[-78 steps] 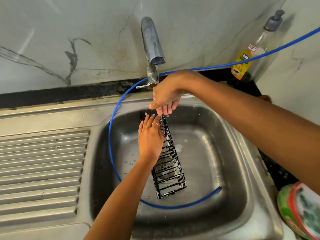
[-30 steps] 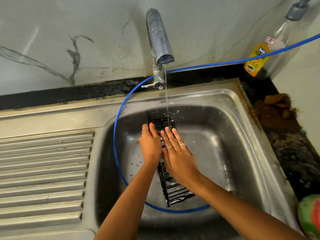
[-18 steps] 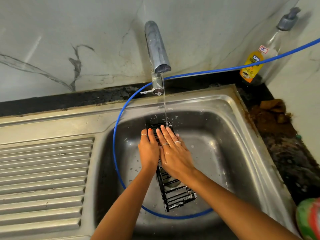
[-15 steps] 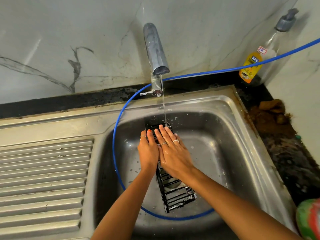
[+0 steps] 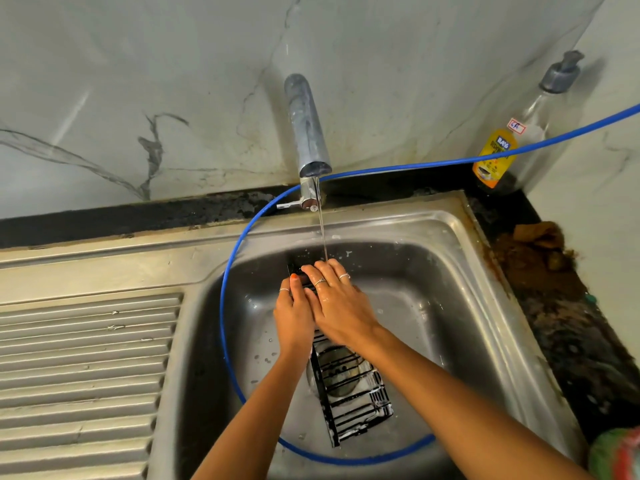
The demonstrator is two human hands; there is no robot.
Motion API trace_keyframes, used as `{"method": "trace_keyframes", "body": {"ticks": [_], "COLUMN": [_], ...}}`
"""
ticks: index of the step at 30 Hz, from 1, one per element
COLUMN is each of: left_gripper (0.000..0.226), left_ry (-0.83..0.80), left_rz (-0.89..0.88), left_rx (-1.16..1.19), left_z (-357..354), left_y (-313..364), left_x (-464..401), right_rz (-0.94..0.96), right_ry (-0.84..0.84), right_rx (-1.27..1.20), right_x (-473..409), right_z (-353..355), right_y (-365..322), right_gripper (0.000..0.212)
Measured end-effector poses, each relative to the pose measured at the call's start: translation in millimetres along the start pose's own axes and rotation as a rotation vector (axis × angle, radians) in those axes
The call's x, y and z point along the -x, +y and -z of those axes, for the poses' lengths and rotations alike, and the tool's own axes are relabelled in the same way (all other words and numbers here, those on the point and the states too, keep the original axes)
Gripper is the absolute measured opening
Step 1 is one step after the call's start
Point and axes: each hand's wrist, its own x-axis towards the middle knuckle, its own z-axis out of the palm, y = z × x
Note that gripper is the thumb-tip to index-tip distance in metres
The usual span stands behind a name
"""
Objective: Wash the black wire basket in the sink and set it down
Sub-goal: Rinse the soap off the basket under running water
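Note:
The black wire basket lies lengthwise in the steel sink, soap foam on its near end. Its far half is hidden under both my hands. My left hand grips the basket's left side, thumb on top. My right hand lies over the far end with wet fingers bent down round the wires. A thin stream from the tap falls onto my right fingers.
A blue hose loops around the basin and runs off to the upper right. A ribbed drainboard lies to the left. A dish soap bottle stands in the back right corner, above brown grime. A green and red thing sits at the lower right.
My right hand left the tap, with water now running, and came down onto the basket. Its fingers slid toward the far end and bent over it. My left hand kept its hold.

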Motion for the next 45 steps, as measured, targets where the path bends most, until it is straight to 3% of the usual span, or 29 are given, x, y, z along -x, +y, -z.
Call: {"method": "trace_keyframes", "body": {"ticks": [10, 13, 18, 21, 27, 31, 35, 38, 41, 45], "left_gripper": [0.055, 0.060, 0.053, 0.053, 0.032, 0.035, 0.041, 0.035, 0.037, 0.037], "left_ry": [-0.188, -0.241, -0.267, -0.223, -0.241, -0.238, -0.264, -0.297, -0.294, -0.269], "left_rz": [0.354, 0.461, 0.524, 0.483, 0.353, 0.245, 0.115, 0.028, -0.044, -0.082], "left_rx": [0.178, 0.323, 0.381, 0.366, 0.538, 0.620, 0.693, 0.737, 0.782, 0.803], "left_z": [2, 3, -3, -6, 13, 25, 38, 44, 48, 52], "left_y": [9, 12, 19, 16, 35, 53, 74, 90, 105, 116], "left_x": [5, 6, 15, 23, 45, 57, 63, 63, 57, 47], "right_rz": [0.064, 0.071, 0.040, 0.036, 0.110, 0.194, 0.270, 0.274, 0.242, 0.190], "right_ry": [0.054, 0.074, 0.073, 0.070, 0.002, 0.022, 0.169, 0.115, 0.066, 0.083], "right_rx": [0.061, 0.058, -0.007, -0.026, -0.043, -0.047, -0.391, -0.589, -0.572, -0.447], "right_x": [-22, -26, -25, -19, -16, -9, 7, 31, 59, 86], "right_z": [5, 7, 19, 28, 65, 88, 111, 128, 131, 134], "right_y": [0, -1, -3, -9, -29, -50, -68, -75, -67, -46], "right_gripper": [0.035, 0.034, 0.027, 0.025, 0.025, 0.027, 0.025, 0.031, 0.048, 0.048]}}
